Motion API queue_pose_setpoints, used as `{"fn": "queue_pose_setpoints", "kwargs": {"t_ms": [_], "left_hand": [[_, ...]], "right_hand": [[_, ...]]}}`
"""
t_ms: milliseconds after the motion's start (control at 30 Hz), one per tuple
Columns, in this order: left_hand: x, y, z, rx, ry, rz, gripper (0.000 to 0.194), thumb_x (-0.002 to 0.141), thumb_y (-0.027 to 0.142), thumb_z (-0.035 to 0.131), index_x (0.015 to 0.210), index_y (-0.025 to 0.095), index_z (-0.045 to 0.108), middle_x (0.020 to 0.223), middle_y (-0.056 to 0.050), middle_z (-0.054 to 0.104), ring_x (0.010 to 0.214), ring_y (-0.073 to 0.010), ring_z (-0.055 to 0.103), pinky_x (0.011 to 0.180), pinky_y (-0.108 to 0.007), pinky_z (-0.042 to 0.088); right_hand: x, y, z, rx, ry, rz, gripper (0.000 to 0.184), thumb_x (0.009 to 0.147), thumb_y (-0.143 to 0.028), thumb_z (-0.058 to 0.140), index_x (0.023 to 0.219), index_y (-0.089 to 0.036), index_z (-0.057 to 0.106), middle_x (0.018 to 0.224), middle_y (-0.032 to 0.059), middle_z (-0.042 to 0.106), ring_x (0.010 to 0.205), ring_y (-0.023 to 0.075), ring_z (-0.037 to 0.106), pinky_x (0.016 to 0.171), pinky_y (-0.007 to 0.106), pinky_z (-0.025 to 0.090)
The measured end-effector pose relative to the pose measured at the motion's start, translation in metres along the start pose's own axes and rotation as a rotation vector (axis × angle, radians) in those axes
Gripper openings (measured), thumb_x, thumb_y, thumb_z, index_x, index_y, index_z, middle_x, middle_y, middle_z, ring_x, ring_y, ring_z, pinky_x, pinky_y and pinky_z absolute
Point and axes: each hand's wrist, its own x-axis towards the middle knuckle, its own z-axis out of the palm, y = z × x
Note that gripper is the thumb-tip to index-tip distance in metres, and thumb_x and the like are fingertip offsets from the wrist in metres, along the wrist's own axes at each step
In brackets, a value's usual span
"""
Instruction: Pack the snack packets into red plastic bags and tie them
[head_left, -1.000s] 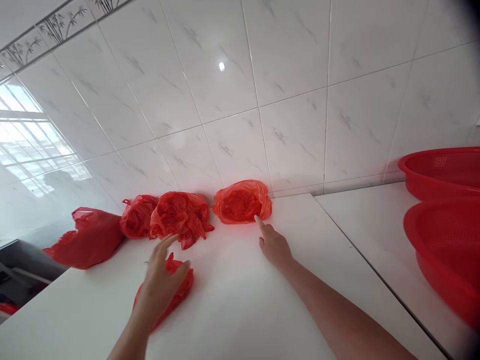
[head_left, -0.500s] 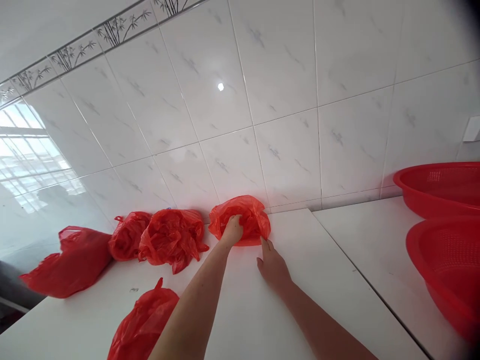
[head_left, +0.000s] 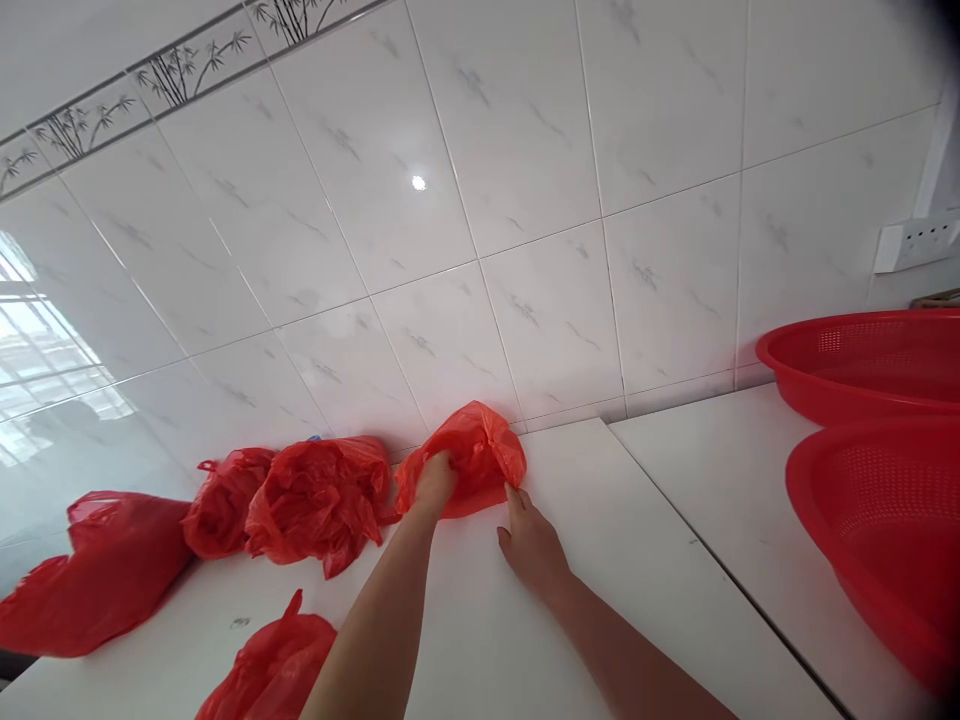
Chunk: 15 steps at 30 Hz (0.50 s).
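The left hand (head_left: 439,480) is resting inside the mouth of an open red plastic bag (head_left: 487,455), its fingers appearing curled; whether it is gripping anything cannot be told, since the bag is hiding part of it. The right hand (head_left: 534,545) is holding itself partly open, thumb standing apart, extended fingertips touching the bag's lower right edge. That bag is sitting at the back of the white desk (head_left: 465,640), close to the tiled wall (head_left: 525,150), its opening facing the person.

To its left, a crumpled bag (head_left: 311,500) is lying just beside it, and a smaller bag (head_left: 225,505) is lying against that one. A larger bag (head_left: 105,575) is occupying the far left. A foreground bag (head_left: 266,665) is lying nearer the person; the left forearm (head_left: 382,610) is partly covering its right side. A small blue patch (head_left: 315,438) is showing behind the crumpled bag; its nature cannot be told. At the right, beyond a dark seam (head_left: 712,545), two red baskets are standing, the front basket (head_left: 810,480) partly covering the rear basket (head_left: 810,380). A white socket (head_left: 911,245) is showing on the wall above.

Count: five red bags are showing, two baskets, one socket, two hands.
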Motion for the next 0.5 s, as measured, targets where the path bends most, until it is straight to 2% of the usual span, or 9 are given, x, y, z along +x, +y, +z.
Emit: {"fn": "queue_pose_setpoints", "kwargs": {"t_ms": [100,167,233,267,367,500], "left_hand": [[-0.009,0.018,-0.013,0.068,0.057,0.050,0.005,0.067,0.015,0.056,0.065,0.018,0.052,0.068,-0.003,0.055,0.073,-0.0187,0.051,0.064,-0.030,0.037],[-0.025,0.030,-0.022,0.087,0.081,0.094,0.002,0.070,0.018,0.054,0.071,0.018,0.056,0.077,-0.004,0.059,0.076,-0.0184,0.053,0.067,-0.030,0.039],[-0.049,0.037,-0.028,-0.011,0.063,0.130,0.011,0.075,0.024,0.052,0.081,0.019,0.060,0.085,-0.004,0.063,0.081,-0.0188,0.056,0.071,-0.030,0.042],[-0.063,0.038,-0.029,-0.128,0.021,0.139,0.017,0.077,0.027,0.051,0.087,0.019,0.062,0.089,-0.005,0.064,0.085,-0.0193,0.057,0.074,-0.030,0.044],[-0.105,0.034,-0.020,-0.547,-0.133,0.088,0.028,0.080,0.037,0.053,0.097,0.018,0.063,0.096,-0.007,0.065,0.093,-0.0205,0.059,0.079,-0.033,0.048],[-0.149,0.019,0.010,-0.795,-0.085,-0.096,0.029,0.074,0.040,0.062,0.091,0.016,0.064,0.091,-0.008,0.065,0.090,-0.0200,0.059,0.073,-0.031,0.049]], "right_hand": [[0.000,0.000,-0.002,0.032,-0.006,0.006,0.068,0.081,-0.021,0.046,0.145,-0.018,0.025,0.141,0.0123,0.039,0.108,0.0244,0.056,0.084,0.033,0.045],[-0.002,-0.002,-0.007,0.069,-0.012,-0.006,0.071,0.080,-0.021,0.047,0.146,-0.025,0.021,0.140,0.0101,0.039,0.097,0.0212,0.060,0.078,0.032,0.046],[-0.003,-0.005,-0.012,0.121,0.013,-0.021,0.070,0.081,-0.022,0.046,0.146,-0.030,0.020,0.135,0.0079,0.044,0.090,0.0183,0.061,0.075,0.030,0.046],[-0.004,-0.007,-0.015,0.153,0.044,-0.021,0.067,0.082,-0.023,0.045,0.144,-0.030,0.022,0.130,0.0073,0.047,0.090,0.0180,0.060,0.075,0.030,0.045],[-0.008,-0.009,-0.025,0.254,0.138,0.031,0.053,0.086,-0.029,0.041,0.137,-0.025,0.031,0.111,0.0063,0.058,0.090,0.0189,0.060,0.074,0.029,0.044],[-0.021,-0.004,-0.035,0.319,0.085,0.076,0.046,0.085,-0.033,0.043,0.129,-0.024,0.034,0.086,0.0015,0.063,0.071,0.0177,0.059,0.062,0.027,0.042]]}}
